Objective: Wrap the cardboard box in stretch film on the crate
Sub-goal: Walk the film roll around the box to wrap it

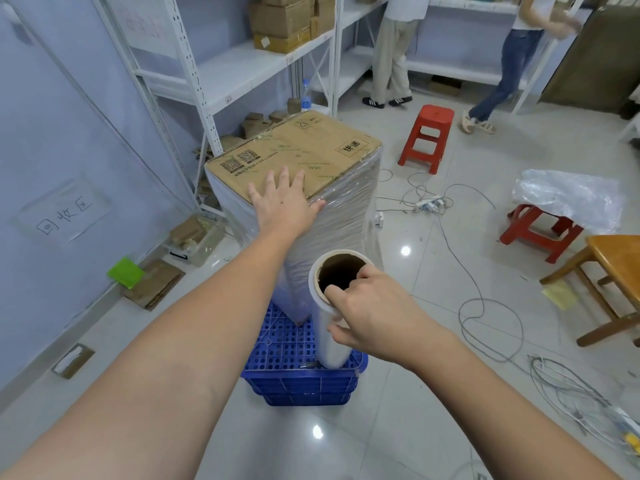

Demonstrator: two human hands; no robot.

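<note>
Left hand (282,202), fingers spread, presses flat on the box (294,154) top, likely steadying it. Right hand (367,313) pinches the roll (327,327) rim, thumb outside, a finger in the core. Box stands on the crate (294,379), roll upright at its 5 o'clock. Sides filmed, top bare.

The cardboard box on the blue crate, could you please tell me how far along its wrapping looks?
Done: the sides of the cardboard box already carry film, top to bottom. In hand: the left hand lies flat on the box's near top edge, while the right hand grips the upright stretch film roll, which stands on the crate. Left: the top panel looks bare, and I can't tell whether the film is cut from the roll.
</note>
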